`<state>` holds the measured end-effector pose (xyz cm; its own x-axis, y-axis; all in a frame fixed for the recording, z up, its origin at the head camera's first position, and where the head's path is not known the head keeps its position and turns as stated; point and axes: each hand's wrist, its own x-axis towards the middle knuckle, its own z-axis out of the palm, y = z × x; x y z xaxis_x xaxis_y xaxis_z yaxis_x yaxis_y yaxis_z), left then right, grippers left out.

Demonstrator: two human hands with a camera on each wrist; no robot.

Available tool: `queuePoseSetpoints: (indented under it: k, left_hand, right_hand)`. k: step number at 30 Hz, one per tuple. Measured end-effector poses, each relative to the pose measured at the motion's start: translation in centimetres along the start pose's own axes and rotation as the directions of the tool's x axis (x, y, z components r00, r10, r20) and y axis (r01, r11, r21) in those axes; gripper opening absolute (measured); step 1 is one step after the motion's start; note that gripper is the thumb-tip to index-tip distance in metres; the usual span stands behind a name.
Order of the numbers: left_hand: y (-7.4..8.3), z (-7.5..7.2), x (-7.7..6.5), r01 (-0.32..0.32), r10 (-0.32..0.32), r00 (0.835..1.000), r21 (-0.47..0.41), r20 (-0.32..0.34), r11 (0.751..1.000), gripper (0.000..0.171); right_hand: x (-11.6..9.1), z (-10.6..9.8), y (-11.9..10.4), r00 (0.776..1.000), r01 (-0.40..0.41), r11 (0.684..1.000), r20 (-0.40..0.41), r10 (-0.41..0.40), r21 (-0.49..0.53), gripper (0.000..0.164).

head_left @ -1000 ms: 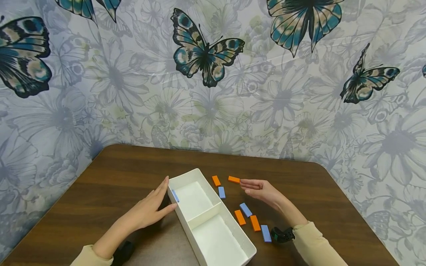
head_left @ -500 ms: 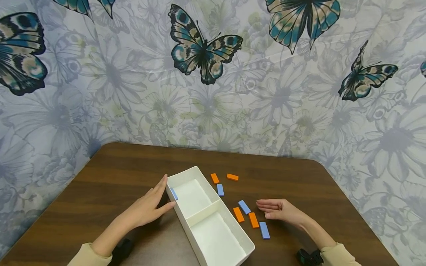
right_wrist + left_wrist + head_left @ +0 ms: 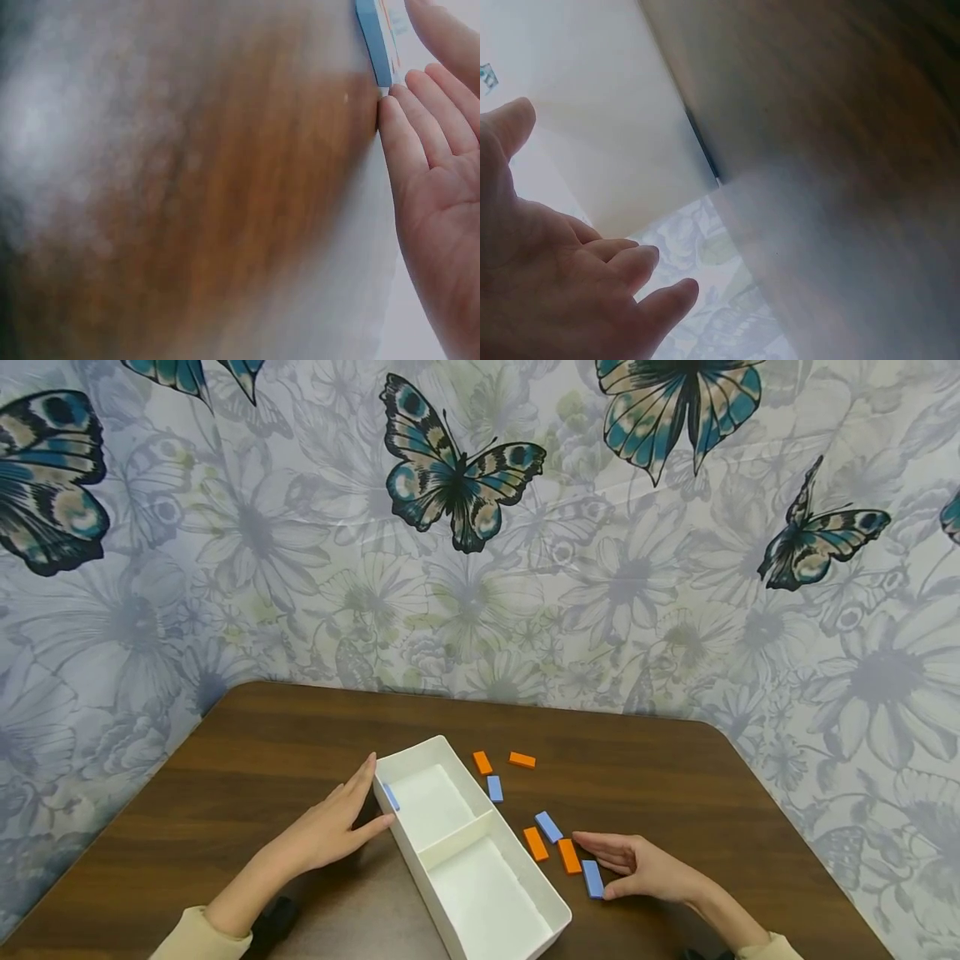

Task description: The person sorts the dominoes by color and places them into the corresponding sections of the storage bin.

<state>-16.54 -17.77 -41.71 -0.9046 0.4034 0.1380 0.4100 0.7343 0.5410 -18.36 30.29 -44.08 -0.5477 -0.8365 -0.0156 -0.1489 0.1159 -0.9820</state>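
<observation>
Pale floral fabric printed with large teal and cream butterflies [image 3: 461, 477] fills the background, behind a dark wood-grain table [image 3: 315, 727]. On it, slantwise before the person, lies a long white box [image 3: 438, 893], its near end running to the bottom of the head view; the angle probably suits access from either arm. A crosswise divider [image 3: 459, 839] parts it into two compartments, presumably so that contents can lie separately.

The left hand [image 3: 330, 831] rests along the box's left side, fingers extended and thumb spread, gripping nothing; it seems to brace the box against sliding. The right hand [image 3: 648, 868] is on the other side, fingers fairly straight and thumb apart, about a blue block [image 3: 593, 879]. Its thumb tip is at that block's edge; whether it touches cannot be told, and no firm hold shows.

Beyond the fingertips, just beside that block, are an orange block [image 3: 569, 857], another blue one and another orange one; farther off lie two orange and one blue, all flat on the table within the right arm's reach. Smallest to the eye, a thin blue piece [image 3: 392, 797] leans inside the far compartment against the left wall, likely a block seen edge-on.
</observation>
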Motion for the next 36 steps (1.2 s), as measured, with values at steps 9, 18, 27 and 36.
queuePoseSetpoints:
  k: [9,18,27,36]
  left_hand:
    - [-0.2,0.0,-0.1,0.008,-0.008,1.000,0.001,-0.005,1.000,0.092]
    - [-0.1,0.0,-0.1,0.009,-0.009,1.000,0.012,-0.002,1.000,0.091]
    - [0.0,0.2,-0.1,0.009,-0.008,1.000,0.025,-0.014,1.000,0.091]
    - [0.4,0.3,-0.1,0.032,-0.029,0.999,0.074,-0.035,0.997,0.092]
  right_hand:
    - [0.3,1.1,-0.7,0.999,-0.033,0.956,-0.043,0.021,-0.293,0.075]
    - [0.7,0.6,-0.3,0.994,-0.067,0.959,-0.099,0.041,-0.275,0.068]
    - [0.9,0.1,-0.6,0.998,-0.041,0.986,-0.061,0.032,-0.160,0.066]
    - [1.5,-0.1,-0.9,0.999,-0.039,0.984,-0.037,0.033,-0.174,0.063]
